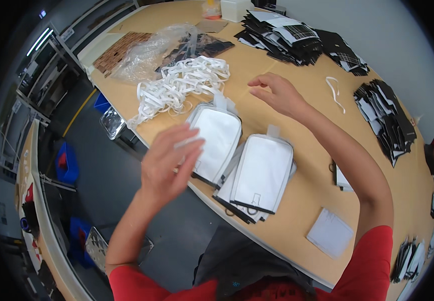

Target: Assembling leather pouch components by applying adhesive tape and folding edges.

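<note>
My left hand is over the left edge of a stack of white, dark-edged fabric panels. It is blurred, with the fingers stretched out and apart; whether it touches the stack I cannot tell. Beside that stack, to the right, lies a second stack of similar rounded white panels, fanned out at its lower end. Each stack has a pale tab at its far end. My right hand is raised above the table beyond the stacks, thumb and fingers bent with a gap between them, nothing visible in it. A tangled heap of white straps lies beyond the left stack.
Piles of black and white pieces lie at the far side, with another pile at the right. A loose white strap, a square white stack and crumpled clear plastic are on the table. Blue bins stand on the floor left.
</note>
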### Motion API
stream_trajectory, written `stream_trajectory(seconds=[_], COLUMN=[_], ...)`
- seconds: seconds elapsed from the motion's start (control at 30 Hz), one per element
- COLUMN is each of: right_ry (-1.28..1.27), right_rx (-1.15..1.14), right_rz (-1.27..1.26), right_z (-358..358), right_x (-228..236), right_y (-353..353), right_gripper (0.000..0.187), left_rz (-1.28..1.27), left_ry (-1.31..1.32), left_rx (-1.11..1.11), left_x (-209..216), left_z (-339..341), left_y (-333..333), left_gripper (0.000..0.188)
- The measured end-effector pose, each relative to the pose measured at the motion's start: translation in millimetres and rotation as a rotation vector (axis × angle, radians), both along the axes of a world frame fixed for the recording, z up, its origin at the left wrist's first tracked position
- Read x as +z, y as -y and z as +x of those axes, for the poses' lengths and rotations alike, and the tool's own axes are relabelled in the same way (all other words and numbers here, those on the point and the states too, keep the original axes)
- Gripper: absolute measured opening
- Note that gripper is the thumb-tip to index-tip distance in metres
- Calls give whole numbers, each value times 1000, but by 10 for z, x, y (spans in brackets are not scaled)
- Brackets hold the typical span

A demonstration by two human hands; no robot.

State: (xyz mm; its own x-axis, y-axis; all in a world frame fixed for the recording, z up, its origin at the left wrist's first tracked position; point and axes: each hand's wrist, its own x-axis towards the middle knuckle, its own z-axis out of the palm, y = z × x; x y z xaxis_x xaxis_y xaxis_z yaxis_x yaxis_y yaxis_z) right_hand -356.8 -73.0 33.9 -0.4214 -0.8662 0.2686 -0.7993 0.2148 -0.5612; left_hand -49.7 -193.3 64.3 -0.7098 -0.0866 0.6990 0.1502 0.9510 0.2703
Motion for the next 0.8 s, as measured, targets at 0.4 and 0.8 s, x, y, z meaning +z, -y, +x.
stream_trajectory(seconds=[0.4,0.8], right_ry=[-484,1397], right_rx=[-135,118], right_rz=[75,-655], right_z=[-436,-398], right_x=[-636,241], right_y=[1571,-1485], right_gripper=[15,11], left_rz=[-83,-288], left_ry=[99,527], left_rx=[154,169], left_x=[-942,-1269], left_z=[-1757,-2329], left_y=[1702,1634], left_gripper=[62,44])
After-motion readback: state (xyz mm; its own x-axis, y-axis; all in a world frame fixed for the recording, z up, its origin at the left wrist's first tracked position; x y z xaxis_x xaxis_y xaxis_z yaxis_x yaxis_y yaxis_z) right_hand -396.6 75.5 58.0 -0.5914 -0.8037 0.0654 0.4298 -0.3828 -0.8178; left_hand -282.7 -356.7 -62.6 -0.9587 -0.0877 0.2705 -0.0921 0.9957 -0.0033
